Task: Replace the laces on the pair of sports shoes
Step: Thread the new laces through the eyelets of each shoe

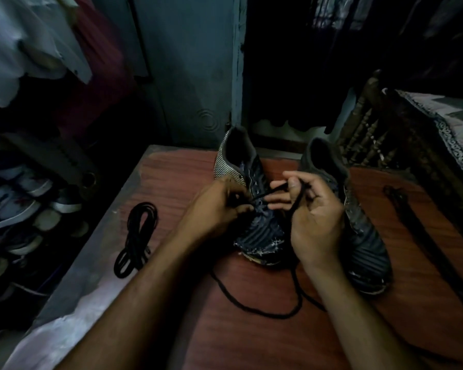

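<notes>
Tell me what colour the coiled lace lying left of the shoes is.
Black. The coiled lace shows in the head view, on the table.

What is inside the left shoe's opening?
The left shoe shows only a dark, empty-looking lining at its opening. Further in, toward the toe, the upper and both hands cover it.

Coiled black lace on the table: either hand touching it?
No. The coiled black lace lies apart, while both the left hand and right hand work a lace at the left shoe.
</notes>
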Demonstrator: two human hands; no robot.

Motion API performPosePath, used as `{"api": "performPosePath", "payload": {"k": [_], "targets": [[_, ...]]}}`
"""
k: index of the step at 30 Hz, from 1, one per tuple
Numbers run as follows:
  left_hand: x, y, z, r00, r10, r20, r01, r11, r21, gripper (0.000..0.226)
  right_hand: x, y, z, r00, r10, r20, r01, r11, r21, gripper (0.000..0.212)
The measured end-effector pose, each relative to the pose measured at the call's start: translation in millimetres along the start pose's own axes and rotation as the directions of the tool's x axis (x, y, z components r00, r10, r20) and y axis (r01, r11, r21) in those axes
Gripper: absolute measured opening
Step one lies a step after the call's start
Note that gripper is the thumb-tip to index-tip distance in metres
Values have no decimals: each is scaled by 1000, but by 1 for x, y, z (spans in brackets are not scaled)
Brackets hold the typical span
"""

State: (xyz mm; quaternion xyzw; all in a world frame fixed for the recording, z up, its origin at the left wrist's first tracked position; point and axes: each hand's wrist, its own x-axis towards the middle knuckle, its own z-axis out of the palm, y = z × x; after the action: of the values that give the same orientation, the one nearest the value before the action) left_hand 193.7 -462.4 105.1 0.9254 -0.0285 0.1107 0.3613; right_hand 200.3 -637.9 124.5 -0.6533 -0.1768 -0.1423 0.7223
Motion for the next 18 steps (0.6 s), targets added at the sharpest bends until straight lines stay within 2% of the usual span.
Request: {"api": "performPosePath", "payload": {"k": [4,6,9,12,15,18], "targets": [[1,1,0,1000,1,-5,-1,999,-34,31,0,5,-2,997,26,67,-23,999,-47,20],[1,3,-1,1000,-2,-29,1,999,-39,35,3,8,-4,991,92,95,-86,994,-68,21],[-1,6,2,998,7,-57,-8,1000,-16,26,4,11,-4,977,180,116,-173,983,-68,19],[0,5,2,998,22,-57,-24,1000,-21,12,6,7,-4,976,211,50,-212,977,27,12],[1,3,1,998,28,-58,-29,999,-23,8,10,6,-6,980,196,-17,-194,979,67,10],[1,4,2,998,26,-61,-25,1000,14,7,9,9,-7,989,151,-1,-151,989,-6,15]]}}
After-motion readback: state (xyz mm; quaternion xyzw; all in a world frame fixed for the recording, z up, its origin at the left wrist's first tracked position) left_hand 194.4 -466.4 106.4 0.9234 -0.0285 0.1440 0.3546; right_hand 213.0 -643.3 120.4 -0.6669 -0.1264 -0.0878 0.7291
